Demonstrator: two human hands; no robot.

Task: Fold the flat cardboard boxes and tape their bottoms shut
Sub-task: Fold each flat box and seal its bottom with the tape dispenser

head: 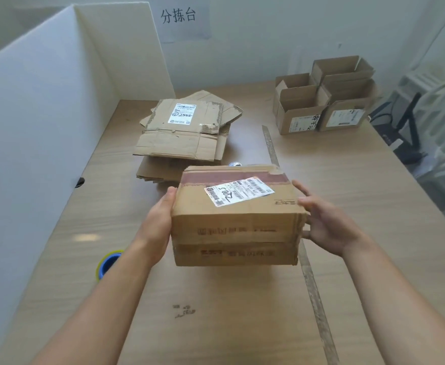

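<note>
The person held a folded cardboard box (237,222) up off the worktop (360,193), between both hands. The left hand (159,219) lay flat against the box's left side, its fingers (170,196) straight and pressed together. The right hand (329,222) met the box's right edge with fingers (301,188) spread wide and straight, curled round nothing. A strip of brown tape (231,177) and a white label (238,192) showed on the box's top face. Beyond the box lay a stack of flat cardboard (184,133). Farther right of the box stood several open boxes (321,101). Left of the box, by the forearm, sat a tape roll (108,263).
</note>
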